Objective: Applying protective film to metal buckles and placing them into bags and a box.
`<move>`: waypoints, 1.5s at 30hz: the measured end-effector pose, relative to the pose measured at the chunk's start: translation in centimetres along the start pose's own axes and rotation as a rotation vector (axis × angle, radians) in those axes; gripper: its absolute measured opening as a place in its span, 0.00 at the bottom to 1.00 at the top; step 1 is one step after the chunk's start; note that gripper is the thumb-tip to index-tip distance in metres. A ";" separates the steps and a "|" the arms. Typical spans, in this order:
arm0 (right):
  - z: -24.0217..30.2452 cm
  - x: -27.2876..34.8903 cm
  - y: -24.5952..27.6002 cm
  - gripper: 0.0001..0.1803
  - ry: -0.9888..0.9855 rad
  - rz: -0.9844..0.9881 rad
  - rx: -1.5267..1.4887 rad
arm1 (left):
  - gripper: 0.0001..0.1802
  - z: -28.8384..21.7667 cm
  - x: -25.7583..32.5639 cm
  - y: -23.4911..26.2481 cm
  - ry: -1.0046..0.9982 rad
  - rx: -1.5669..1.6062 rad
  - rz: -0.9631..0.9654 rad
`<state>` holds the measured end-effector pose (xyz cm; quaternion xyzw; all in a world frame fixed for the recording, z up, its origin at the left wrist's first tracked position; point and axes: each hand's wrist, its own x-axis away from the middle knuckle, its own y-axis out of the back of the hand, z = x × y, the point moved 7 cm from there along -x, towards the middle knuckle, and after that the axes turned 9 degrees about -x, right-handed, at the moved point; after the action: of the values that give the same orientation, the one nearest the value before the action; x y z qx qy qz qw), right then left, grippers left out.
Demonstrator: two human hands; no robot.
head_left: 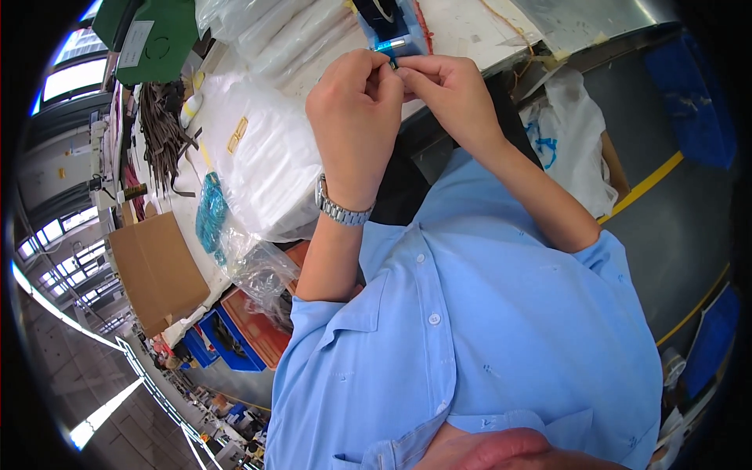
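Observation:
My left hand, with a metal watch on its wrist, is raised at the far edge of the view. Its fingers are curled in a pinch. Close beside it, my right hand pinches too, and the fingertips of both nearly meet. A small dark bit shows between them, too little of it to name. Just beyond the fingertips stands a blue and black device with a shiny metal cylinder across its front.
Clear plastic bags of white material fill the white table's left side. Dark strips, a teal bundle and a green object lie around them. A cardboard box stands left; a white bag hangs right.

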<state>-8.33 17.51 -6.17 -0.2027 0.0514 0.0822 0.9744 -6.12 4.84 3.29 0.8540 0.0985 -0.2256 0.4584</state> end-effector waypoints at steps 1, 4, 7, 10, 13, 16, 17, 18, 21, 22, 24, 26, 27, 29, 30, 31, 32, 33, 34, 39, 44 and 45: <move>0.0 0.0 -0.1 0.16 -0.001 0.024 0.041 | 0.05 0.2 0.0 -0.1 0.002 0.000 -0.002; 1.1 0.3 0.1 0.13 -0.050 0.018 0.082 | 0.05 0.8 0.6 -0.2 0.028 0.009 -0.033; -1.5 2.4 0.0 0.12 -0.266 0.251 0.335 | 0.05 0.8 2.2 -2.3 -0.001 -0.050 0.096; -1.9 5.0 -0.9 0.12 -0.291 0.236 0.193 | 0.05 0.8 4.0 -2.3 0.054 0.029 0.108; -2.6 6.6 -1.5 0.12 -0.412 0.213 -0.216 | 0.04 1.2 5.5 -1.2 0.108 0.046 0.133; -3.7 6.2 -2.0 0.13 -0.492 0.143 -0.388 | 0.03 2.2 5.5 -0.9 0.133 0.136 0.090; -3.5 6.1 -2.4 0.13 -0.495 0.146 -0.384 | 0.03 2.3 5.4 -0.7 0.138 0.138 0.086; -2.4 5.7 -2.7 0.13 -0.423 0.172 -0.291 | 0.04 2.5 5.4 -0.4 0.156 0.196 0.067; -1.8 5.2 -3.0 0.15 -0.355 0.211 -0.168 | 0.05 3.0 5.3 0.3 0.178 0.301 0.060; -1.8 5.0 -2.9 0.16 -0.356 0.219 -0.144 | 0.06 3.0 5.4 0.4 0.175 0.345 0.080; -1.8 5.0 -2.7 0.17 -0.373 0.236 -0.198 | 0.06 3.1 5.8 1.0 0.271 0.485 0.078; -1.6 5.1 -2.5 0.19 -0.392 0.253 -0.251 | 0.06 3.2 6.3 1.7 0.366 0.626 0.075; -1.5 5.1 -2.2 0.19 -0.440 0.208 -0.293 | 0.06 3.2 6.4 3.1 0.345 0.636 -0.057; -1.5 5.2 -2.0 0.19 -0.491 0.171 -0.328 | 0.07 4.0 6.7 4.7 0.327 0.644 -0.200; -1.3 5.2 -1.9 0.21 -0.475 0.149 -0.338 | 0.07 4.7 7.0 5.0 0.338 0.561 -0.223; -1.1 5.1 -1.9 0.22 -0.459 0.126 -0.349 | 0.06 5.4 7.3 5.3 0.348 0.478 -0.246; -1.1 5.1 -2.1 0.22 -0.462 0.134 -0.343 | 0.06 6.0 7.6 4.5 0.349 0.468 -0.180; -1.0 5.1 -2.4 0.21 -0.461 0.140 -0.341 | 0.06 6.2 7.8 4.2 0.352 0.469 -0.190; -0.8 5.1 -2.6 0.21 -0.460 0.147 -0.340 | 0.06 5.8 7.8 3.6 0.303 0.428 -0.141; -0.6 5.4 -3.1 0.19 -0.439 0.185 -0.260 | 0.05 3.3 7.8 3.2 0.116 0.242 -0.130; 0.8 5.5 -3.0 0.18 -0.371 0.249 -0.060 | 0.08 2.5 7.6 3.7 -0.051 0.100 -0.018; 0.8 5.7 -3.0 0.18 -0.370 0.274 0.003 | 0.08 2.3 7.6 3.3 -0.113 0.024 0.073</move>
<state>-2.13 15.88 -5.08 -0.1739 -0.1008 0.2494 0.9473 1.17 0.81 1.04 0.8483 0.0384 -0.2578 0.4609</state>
